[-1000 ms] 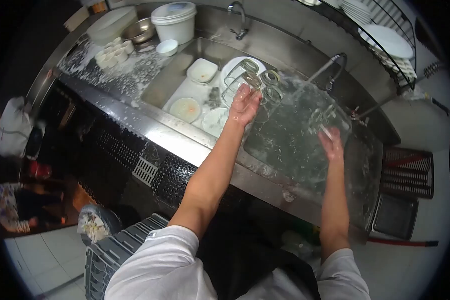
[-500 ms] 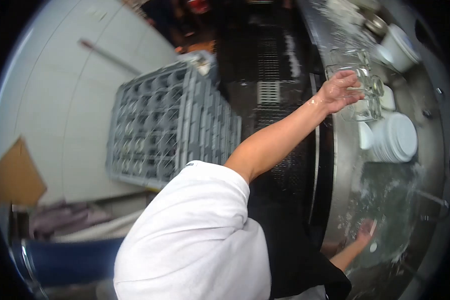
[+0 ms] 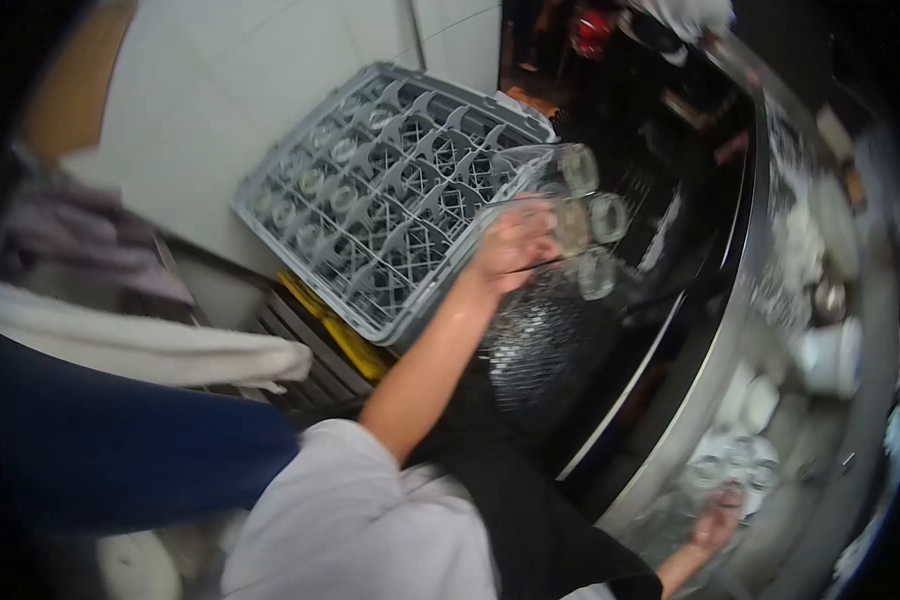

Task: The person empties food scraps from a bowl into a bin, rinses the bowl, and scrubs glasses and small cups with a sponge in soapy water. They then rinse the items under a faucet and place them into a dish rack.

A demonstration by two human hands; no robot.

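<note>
Several clear drinking glasses [image 3: 597, 273] are bunched in my left hand [image 3: 518, 240], their round ends facing away to the right. My fingers are closed round the bunch, beside the right edge of a grey glass rack [image 3: 400, 170]. Clear glasses [image 3: 342, 197] stand in the rack's left compartments. Low on the right, my right hand [image 3: 715, 520] is over the sink, its fingers blurred. Just beyond its fingertips is a pale cluster of round white dishes [image 3: 735, 460], with clear glass-like rims over it. Whether the right hand grips any of it I cannot tell.
A white tub [image 3: 830, 355] stands farther along the metal sink counter [image 3: 690, 400]. On the left are a blue rounded surface [image 3: 120, 430], a white towel [image 3: 150, 345] and purple cloth [image 3: 90, 230]. Yellow material [image 3: 340, 330] shows under the rack. Dark wet floor lies between rack and sink.
My left hand has carried the glasses from above the sink leftward to the rack's side. The view has turned toward the rack. My right hand stays at the sink, now near the white dishes.
</note>
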